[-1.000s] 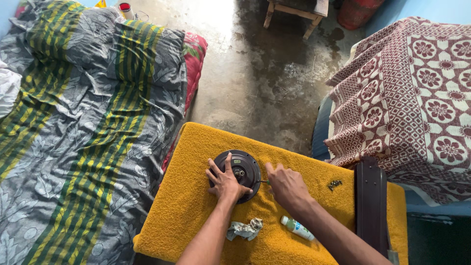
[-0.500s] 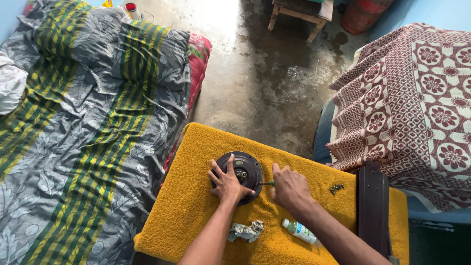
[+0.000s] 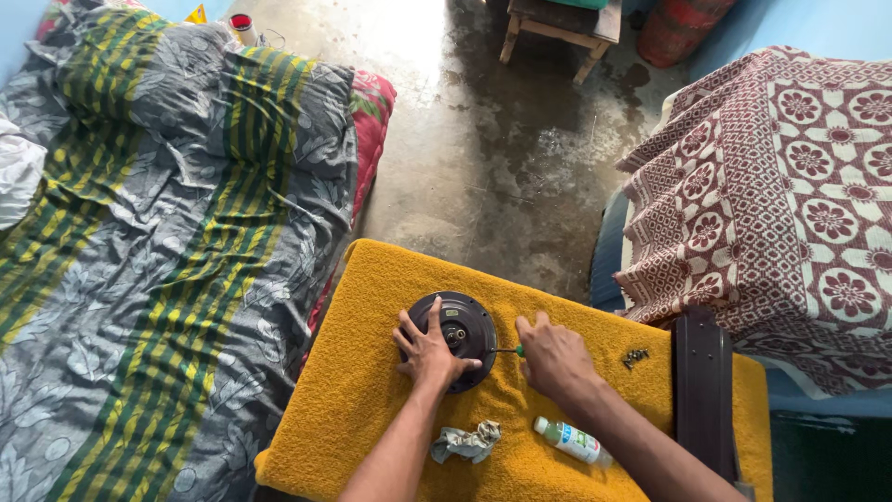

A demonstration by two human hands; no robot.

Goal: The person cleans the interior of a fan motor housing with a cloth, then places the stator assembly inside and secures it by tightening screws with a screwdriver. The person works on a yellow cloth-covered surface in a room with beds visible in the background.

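Round dark metal motor housing (image 3: 457, 335) sits mid-desk on fuzzy yellow cloth (image 3: 372, 390). Left hand (image 3: 429, 351) splayed flat on its near-left rim, pinning it. Right hand (image 3: 555, 356), just right, closed around a green-handled screwdriver (image 3: 506, 350), shaft lying left-right toward the hub. Crumpled rag (image 3: 467, 441), small bottle (image 3: 571, 441) nearer.

A home, most likely a bedroom or living room used for a small repair. Bare, stained concrete floor (image 3: 483, 158) between a mattress under a crumpled grey sheet with green and yellow stripes (image 3: 158, 232) and a bed draped in a maroon and white flowered cloth (image 3: 790, 204). Wooden stool legs (image 3: 557, 37) at the far wall, pale blue paint there. Yellow towel (image 3: 372, 390) spread as a makeshift counter.
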